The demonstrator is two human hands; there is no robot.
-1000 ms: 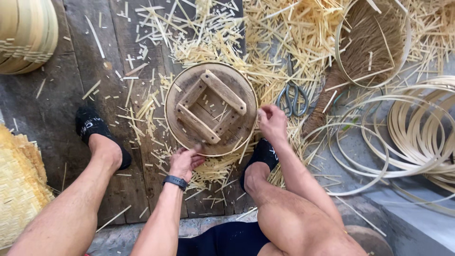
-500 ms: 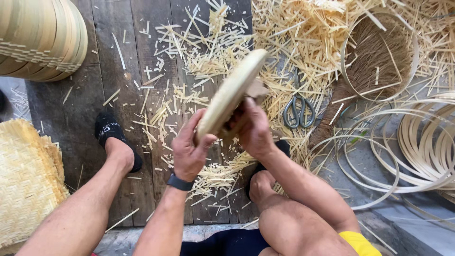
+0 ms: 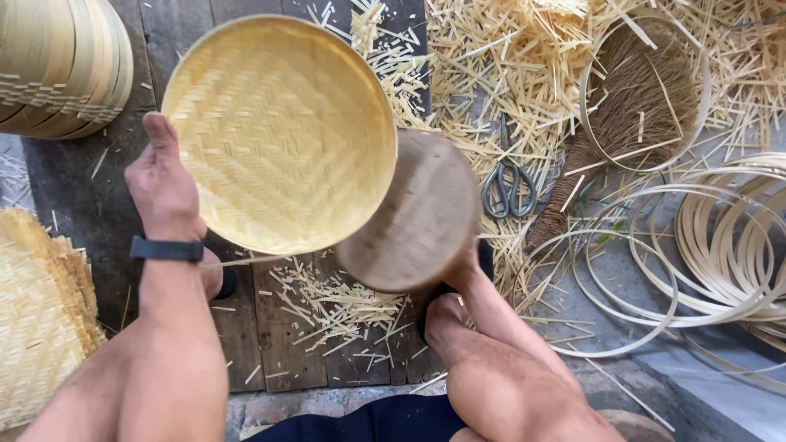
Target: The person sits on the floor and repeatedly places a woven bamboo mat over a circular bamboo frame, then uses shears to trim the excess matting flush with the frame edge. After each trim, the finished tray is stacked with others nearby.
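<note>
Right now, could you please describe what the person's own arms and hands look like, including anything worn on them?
Both forearms are bare, with no sleeves and no gloves in view. The left hand is bare and carries a dark wristband, narrow and plain, like a watch strap or fitness band, around the wrist. The right hand is hidden behind a round wooden disc, so only its bare forearm shows, with nothing worn on it.

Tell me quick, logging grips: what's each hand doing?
Left hand: closed on the woven bamboo tray.
Right hand: hidden behind the round wooden form; cannot tell.

Scissors (image 3: 508,189) lie beside a brush (image 3: 630,106) among bamboo hoops (image 3: 720,245).
</note>
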